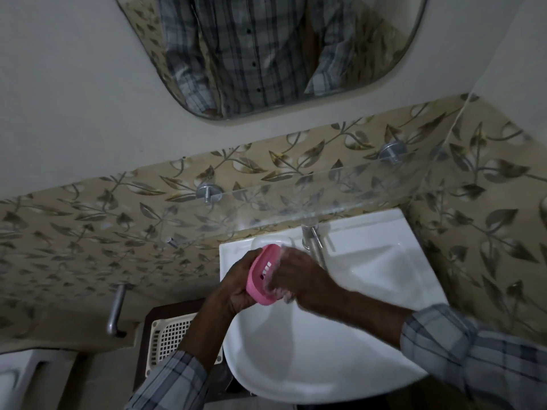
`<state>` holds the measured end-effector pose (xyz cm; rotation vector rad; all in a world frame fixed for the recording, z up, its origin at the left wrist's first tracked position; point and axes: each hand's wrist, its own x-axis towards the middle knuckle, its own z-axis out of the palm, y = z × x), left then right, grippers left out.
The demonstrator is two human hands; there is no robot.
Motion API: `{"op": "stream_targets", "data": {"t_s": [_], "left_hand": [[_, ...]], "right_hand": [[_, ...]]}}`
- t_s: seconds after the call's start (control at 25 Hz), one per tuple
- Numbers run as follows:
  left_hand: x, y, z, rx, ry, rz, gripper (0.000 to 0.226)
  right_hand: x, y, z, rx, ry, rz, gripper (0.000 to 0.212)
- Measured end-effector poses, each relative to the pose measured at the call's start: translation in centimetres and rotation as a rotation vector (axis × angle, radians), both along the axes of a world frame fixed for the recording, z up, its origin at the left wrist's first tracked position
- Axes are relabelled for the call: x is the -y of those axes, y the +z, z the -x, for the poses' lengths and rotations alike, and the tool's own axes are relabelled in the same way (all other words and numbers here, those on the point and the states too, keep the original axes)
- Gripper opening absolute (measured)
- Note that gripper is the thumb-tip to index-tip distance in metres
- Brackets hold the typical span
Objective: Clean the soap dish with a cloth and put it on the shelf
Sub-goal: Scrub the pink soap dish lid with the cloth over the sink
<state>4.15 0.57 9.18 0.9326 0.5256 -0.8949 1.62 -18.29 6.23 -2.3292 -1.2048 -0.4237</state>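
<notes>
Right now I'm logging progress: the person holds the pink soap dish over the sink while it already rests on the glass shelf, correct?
Not quite. In the head view the pink soap dish is not on the glass shelf; it is held between the left hand and right hand over the sink, as you said.

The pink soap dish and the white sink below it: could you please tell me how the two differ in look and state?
The soap dish is pink and slotted, while the sink is plain white. The soap dish is tilted on edge, gripped by the left hand and rubbed by the right hand, while the sink sits fixed against the tiled wall. The soap dish is far smaller than the sink. Both look smooth and rounded.
</notes>
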Motion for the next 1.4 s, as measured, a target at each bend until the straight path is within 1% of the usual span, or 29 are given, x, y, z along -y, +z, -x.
{"op": "stream_targets", "data": {"t_s": [0.04,0.08,0.16,0.2,0.24,0.28,0.36,0.4,0.44,0.52,0.56,0.6,0.64,0.68,0.72,0.76,0.8,0.84,0.92,1.0,1.12,1.16,1.24,1.28,1.32,1.4], "left_hand": [[-0.1,-0.2,0.3,-0.009,0.012,0.003,0.044],[0.1,-0.3,0.7,-0.016,0.001,0.009,0.047],[0.6,0.0,1.1,-0.011,-0.021,0.036,0.052],[0.9,0.3,0.9,-0.011,-0.004,0.077,0.058],[1.2,0.6,0.8,-0.022,0.025,0.135,0.064],[1.4,0.8,0.5,-0.028,0.047,0.17,0.065],[1.6,0.6,0.7,-0.017,0.075,0.16,0.055],[1.7,0.4,0.8,-0.005,0.086,0.141,0.05],[1.6,0.2,0.8,-0.002,0.087,0.126,0.048],[1.8,0.4,0.7,-0.01,0.063,0.124,0.047],[1.8,0.7,0.7,-0.006,0.056,0.131,0.048],[1.6,0.7,0.6,0.005,0.053,0.123,0.049],[1.5,0.7,0.4,0.009,0.051,0.115,0.05],[1.4,0.6,0.2,0.007,0.043,0.107,0.05],[1.4,0.6,0.1,-0.002,0.032,0.106,0.049],[1.4,0.5,0.3,-0.011,0.021,0.111,0.049],[1.3,0.5,0.4,-0.02,0.013,0.124,0.049],[1.2,0.4,0.4,-0.024,0.008,0.129,0.05],[1.0,0.4,0.6,-0.014,-0.004,0.147,0.057],[0.9,0.5,0.8,-0.023,0.015,0.169,0.062],[1.5,0.7,0.5,-0.024,0.046,0.138,0.061],[1.9,0.8,0.5,-0.029,0.058,0.135,0.059],[2.4,1.3,0.5,-0.028,0.078,0.135,0.055],[2.4,1.4,0.6,-0.03,0.083,0.15,0.056],[2.4,1.4,0.7,-0.038,0.078,0.173,0.061],[2.5,1.4,0.9,-0.045,0.056,0.198,0.065]], "right_hand": [[0.0,-0.6,0.5,0.006,0.037,-0.033,0.032],[0.5,-0.7,0.6,0.053,0.044,0.005,0.032],[1.6,-0.3,-0.4,0.142,-0.043,0.005,0.027],[1.7,-0.4,-0.9,0.134,-0.098,-0.029,0.029],[1.0,-0.4,-0.6,0.074,-0.099,-0.045,0.034],[0.0,-0.7,-0.3,0.05,-0.057,-0.077,0.039],[-0.3,-0.9,0.0,-0.031,-0.022,-0.054,0.048],[0.0,-0.8,0.1,-0.051,-0.053,-0.086,0.048],[0.6,-1.0,-0.1,-0.064,-0.056,-0.133,0.046],[1.4,-0.9,-0.4,-0.26,0.033,-0.303,0.033],[1.4,-0.6,-0.4,-0.336,0.039,-0.389,0.026],[1.1,-0.4,-0.6,-0.383,0.02,-0.459,0.022],[0.7,-0.7,-0.3,-0.398,-0.026,-0.465,0.022],[0.3,-1.3,0.1,-0.408,0.014,-0.506,0.023],[0.3,-1.4,0.1,-0.244,0.029,-0.412,0.025],[0.7,-1.5,-0.3,-0.105,0.059,-0.273,0.026],[1.2,-1.9,-0.8,-0.015,0.053,-0.167,0.025],[1.5,-2.1,-1.0,0.038,0.017,-0.162,0.024],[1.2,-2.2,-0.6,0.092,0.002,-0.169,0.022],[1.0,-2.2,-0.3,0.08,0.012,-0.181,0.026],[-0.2,-1.9,0.5,0.055,-0.104,-0.281,0.024],[-0.3,-1.5,0.3,0.101,-0.111,-0.276,0.022],[-0.1,-0.7,-0.4,0.129,-0.142,-0.317,0.024],[-0.1,-0.6,-0.2,0.089,-0.136,-0.325,0.025],[-0.4,-0.5,-0.1,0.1,-0.099,-0.314,0.025],[0.5,0.0,-0.7,0.077,-0.033,-0.236,0.022]]}}
